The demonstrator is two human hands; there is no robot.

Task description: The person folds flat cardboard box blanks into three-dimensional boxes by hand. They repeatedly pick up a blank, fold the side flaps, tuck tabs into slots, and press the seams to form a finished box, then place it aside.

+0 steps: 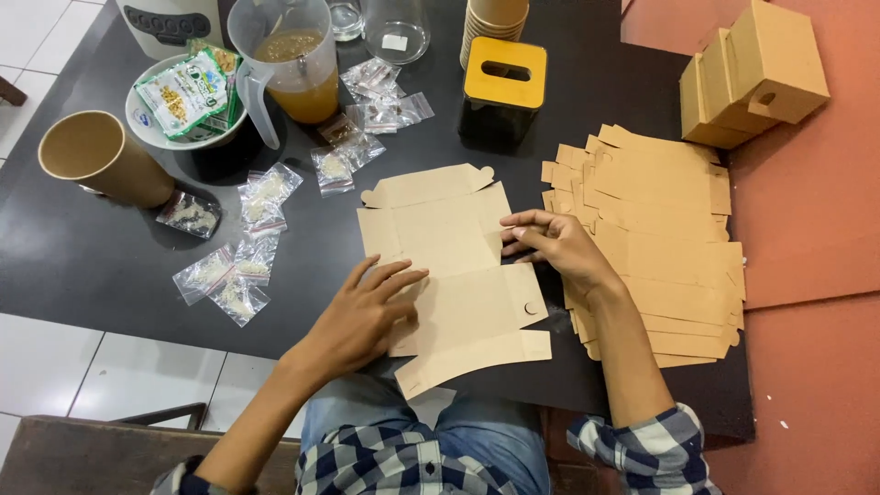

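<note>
A flat brown cardboard box blank lies unfolded on the dark table in front of me. My left hand presses flat on its lower left part, fingers spread. At the blank's right edge my right hand pinches a side flap with its fingertips. Right of that hand lies a stack of the same flat blanks.
Folded cardboard boxes stand at the far right. A black box with a yellow slotted lid, stacked paper cups, a pitcher of amber liquid, a bowl of packets, a paper cup and several small clear bags crowd the left and back.
</note>
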